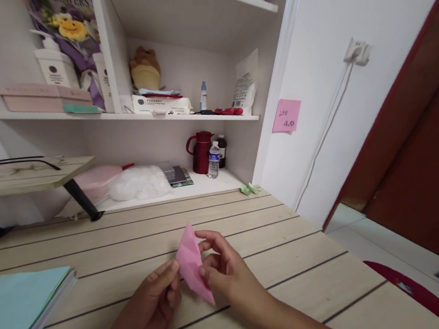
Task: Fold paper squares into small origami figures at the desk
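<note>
A folded piece of pink paper [190, 261] is held up just above the striped wooden table, its pointed top tilted to the left. My left hand [156, 296] pinches its left edge between thumb and fingers. On the other side, my right hand [220, 269] has its thumb against the paper's lower right, with the index finger bent near the upper edge. Part of the paper's right side is hidden behind the right-hand fingers. At the lower left lies a stack of coloured paper [13, 297], light blue on top.
Two small green folded papers [249, 189] lie at the table's far edge. A small raised stand [30, 176] with black legs holds glasses at left. Behind the table, shelves hold a red jug [202, 152], a water bottle [214, 161] and a white plastic bag [139, 182].
</note>
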A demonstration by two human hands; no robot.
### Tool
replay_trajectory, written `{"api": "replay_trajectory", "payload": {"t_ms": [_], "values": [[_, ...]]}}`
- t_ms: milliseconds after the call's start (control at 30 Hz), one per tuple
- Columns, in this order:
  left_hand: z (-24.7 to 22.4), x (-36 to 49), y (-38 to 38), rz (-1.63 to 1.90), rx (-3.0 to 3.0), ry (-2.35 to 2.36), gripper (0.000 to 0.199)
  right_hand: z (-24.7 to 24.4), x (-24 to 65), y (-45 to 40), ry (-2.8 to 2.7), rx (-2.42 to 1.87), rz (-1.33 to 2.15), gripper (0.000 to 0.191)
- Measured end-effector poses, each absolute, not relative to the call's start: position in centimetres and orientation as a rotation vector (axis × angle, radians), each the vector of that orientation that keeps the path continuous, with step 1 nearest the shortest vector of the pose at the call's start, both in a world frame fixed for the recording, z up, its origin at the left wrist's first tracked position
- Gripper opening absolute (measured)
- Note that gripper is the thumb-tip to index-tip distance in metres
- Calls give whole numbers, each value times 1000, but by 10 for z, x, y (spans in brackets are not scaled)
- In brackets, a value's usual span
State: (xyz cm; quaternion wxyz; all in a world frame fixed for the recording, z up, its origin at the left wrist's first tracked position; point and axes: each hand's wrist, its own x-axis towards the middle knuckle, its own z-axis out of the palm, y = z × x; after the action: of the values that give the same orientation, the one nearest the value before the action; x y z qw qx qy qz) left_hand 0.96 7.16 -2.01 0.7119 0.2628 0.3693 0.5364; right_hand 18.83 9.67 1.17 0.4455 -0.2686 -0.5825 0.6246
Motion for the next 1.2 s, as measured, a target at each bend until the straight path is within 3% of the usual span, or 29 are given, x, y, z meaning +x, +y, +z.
{"api": "replay_trajectory", "payload": {"t_ms": [133, 900, 1200], "values": [[-19, 11, 72, 1208, 589, 823, 34, 14, 188, 96, -1499, -776, 1431, 55], [-15, 14, 67, 1134, 750, 810, 32, 14, 196, 96, -1452, -599, 1547, 52], [-15, 13, 66, 1125, 760, 836, 31, 10, 194, 98, -1442, -567, 1545, 39]]}}
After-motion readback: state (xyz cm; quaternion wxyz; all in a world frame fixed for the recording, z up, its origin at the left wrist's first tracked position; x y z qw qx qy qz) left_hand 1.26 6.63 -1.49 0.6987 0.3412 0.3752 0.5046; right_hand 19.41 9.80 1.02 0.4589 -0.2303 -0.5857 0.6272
